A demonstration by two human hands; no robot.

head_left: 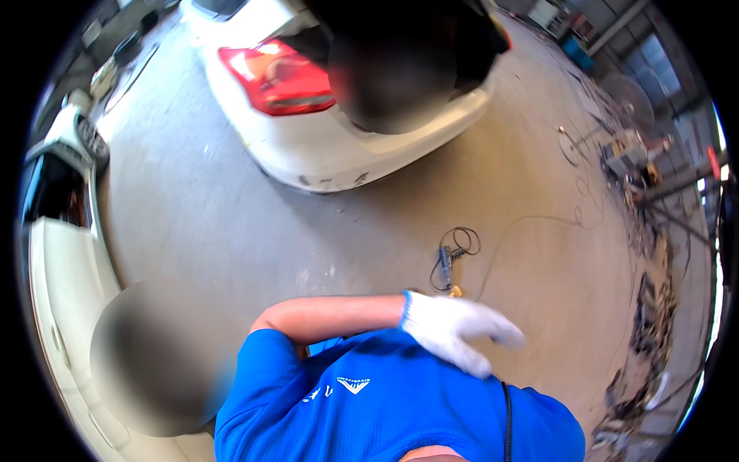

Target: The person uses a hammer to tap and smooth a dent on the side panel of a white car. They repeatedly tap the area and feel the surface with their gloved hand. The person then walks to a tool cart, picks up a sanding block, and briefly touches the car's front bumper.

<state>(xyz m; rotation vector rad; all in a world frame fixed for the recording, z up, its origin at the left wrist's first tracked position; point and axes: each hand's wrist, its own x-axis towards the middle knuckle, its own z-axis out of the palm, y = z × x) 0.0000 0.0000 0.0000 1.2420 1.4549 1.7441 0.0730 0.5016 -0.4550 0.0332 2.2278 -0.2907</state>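
My left hand (460, 331), in a white knit glove with blue trim, is raised across the front of my blue shirt (454, 416), fingers apart and slightly blurred, with nothing visible in it. My right hand is not in view. Beyond the hand, a dark handheld tool (446, 266) with looped black cable lies on the concrete floor beside a small yellow item (455, 292). Farther forward is the rear corner of a white car (369, 162), with a red tail lamp (273, 81) and dark marks low on the bumper. Part of the car is hidden by a grey blur.
A second pale car (61, 269) stands along the left, partly behind another blurred patch. At the right are a machine (625, 154), a round fan (627, 100), a blue container (577, 52), scattered parts (654, 308) along the wall and a thin hose looping over the floor.
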